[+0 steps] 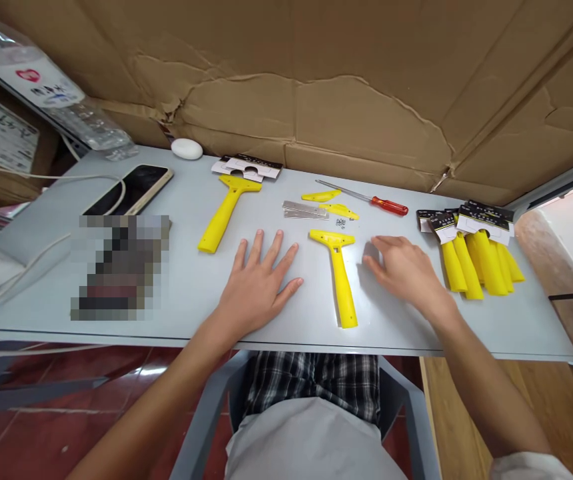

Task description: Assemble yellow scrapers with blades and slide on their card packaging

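Observation:
My left hand (pixel 256 290) lies flat on the grey table with its fingers spread, holding nothing. To its right, a yellow scraper handle (pixel 341 287) rests with its wide head away from me. Just right of that head is my right hand (pixel 406 273), fingers bent, thumb apart, with nothing visible in it. Beyond the handle are two small yellow cover plates (pixel 320 197), flat metal blades (pixel 304 208) and a little cluster of screws (pixel 340 223). A screwdriver (pixel 389 205) with a red handle lies behind them. Another yellow scraper (pixel 221 217) lies beyond my left hand.
Several yellow scrapers with black-and-white cards (pixel 489 263) are piled at right. More cards (pixel 246 167) lie at the back. Leftward are a phone (pixel 141 183), a white oval object (pixel 186 149), a blurred item (pixel 121 273), cables and a plastic bottle (pixel 56 87). Cardboard (pixel 316 113) walls the back.

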